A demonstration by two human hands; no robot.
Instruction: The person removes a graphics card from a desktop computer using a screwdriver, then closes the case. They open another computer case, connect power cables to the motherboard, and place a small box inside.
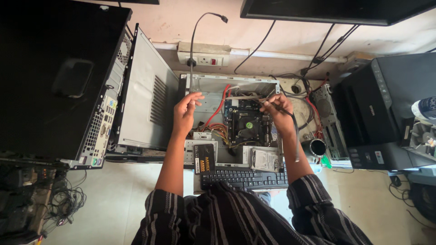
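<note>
Both hands hover over the open computer case [213,84] at the surface's back edge. Left hand [185,111], fingers pinched, seemingly empty. Right hand [278,109] grips a flat ribbon cable [247,97], its long axis running leftward above the motherboard [247,124], nearer the right hand.

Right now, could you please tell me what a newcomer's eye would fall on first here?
The opened grey metal computer case in the middle, with red cables and a black circuit board inside. Both hands reach into it: the left hand empty, the right hand gripping a thin dark tool. A black keyboard lies just below.
</note>
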